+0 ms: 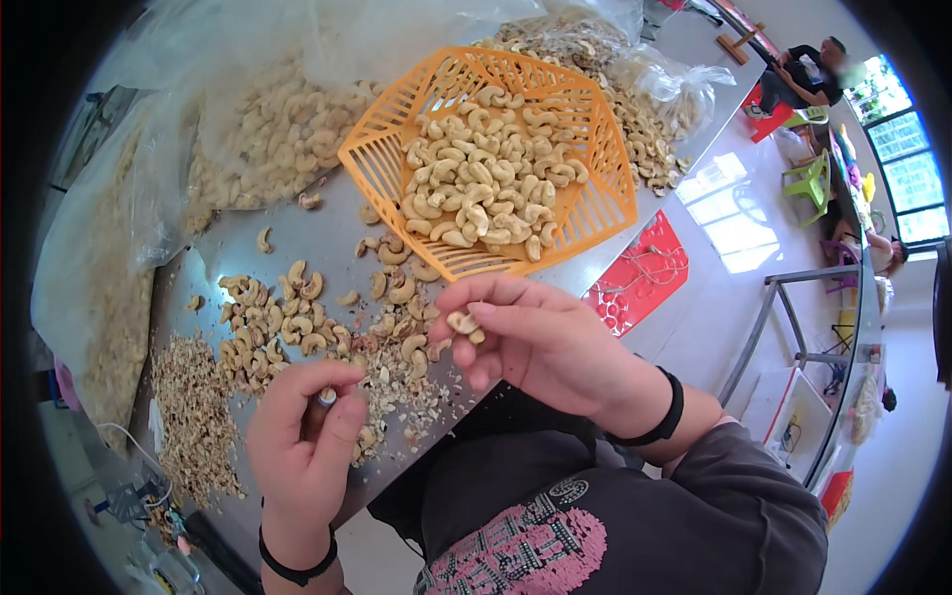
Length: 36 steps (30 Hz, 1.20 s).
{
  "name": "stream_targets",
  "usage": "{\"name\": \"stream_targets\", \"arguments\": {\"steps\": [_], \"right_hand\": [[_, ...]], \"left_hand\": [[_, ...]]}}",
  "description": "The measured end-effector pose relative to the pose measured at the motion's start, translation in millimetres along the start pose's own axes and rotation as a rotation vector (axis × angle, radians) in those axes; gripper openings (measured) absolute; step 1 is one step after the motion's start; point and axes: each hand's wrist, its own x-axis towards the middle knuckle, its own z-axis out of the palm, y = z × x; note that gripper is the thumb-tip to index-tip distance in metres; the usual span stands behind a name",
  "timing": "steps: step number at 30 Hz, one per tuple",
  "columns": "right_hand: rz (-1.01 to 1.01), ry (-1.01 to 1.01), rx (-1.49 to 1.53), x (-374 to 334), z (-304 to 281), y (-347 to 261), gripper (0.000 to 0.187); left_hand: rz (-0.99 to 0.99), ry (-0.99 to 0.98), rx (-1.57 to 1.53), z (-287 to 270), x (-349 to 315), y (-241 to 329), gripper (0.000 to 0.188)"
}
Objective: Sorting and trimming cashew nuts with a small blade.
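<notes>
Between the thumb and fingers of my right hand (540, 342) is a cashew nut (464, 325), held just below an orange slatted plastic basket (382, 134). Pale cashews (486, 183) fill the middle of that basket. My left hand (302, 436) is curled round a small object with a pale round end (327, 397); the fingers hide the rest, so its kind cannot be told. Beyond the hands, on the metal table (327, 233), lie loose cashews (263, 327) with bits of brown skin. Crumbs and pale fragments (402, 397) are spread between my two hands.
A heap of small broken bits (193, 416) lies at the left. Clear plastic bags of cashews (268, 129) stand along the far left. More nut pieces (650, 129) spill behind the basket. A red stool top (645, 273) is beside the table; a seated person (808, 79) is far right.
</notes>
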Motion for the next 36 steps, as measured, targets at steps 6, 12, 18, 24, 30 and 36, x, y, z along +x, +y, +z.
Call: {"name": "stream_targets", "arguments": {"steps": [6,12,18,24,30,36], "right_hand": [[0.089,-0.066,0.074,0.8,4.3,1.0,0.025],[0.146,-0.109,-0.044,2.8,8.1,12.4,0.020],[0.149,-0.146,-0.156,6.1,10.1,23.0,0.017],[0.096,-0.118,-0.194,8.7,17.2,27.4,0.023],[0.154,-0.218,-0.043,9.6,17.0,24.5,0.024],[0.115,-0.216,-0.024,9.0,17.0,28.3,0.022]], "left_hand": [[0.022,0.009,-0.039,4.0,0.5,-0.2,0.015],[0.014,-0.071,-0.035,9.2,-0.3,4.7,0.017],[0.141,-0.093,0.085,13.4,1.8,-3.3,0.014],[0.053,-0.064,0.067,10.4,-1.9,-6.8,0.008],[0.015,-0.069,-0.131,4.2,-5.5,-12.7,0.009],[-0.064,-0.071,-0.202,4.0,-6.7,-11.8,0.009]]}}
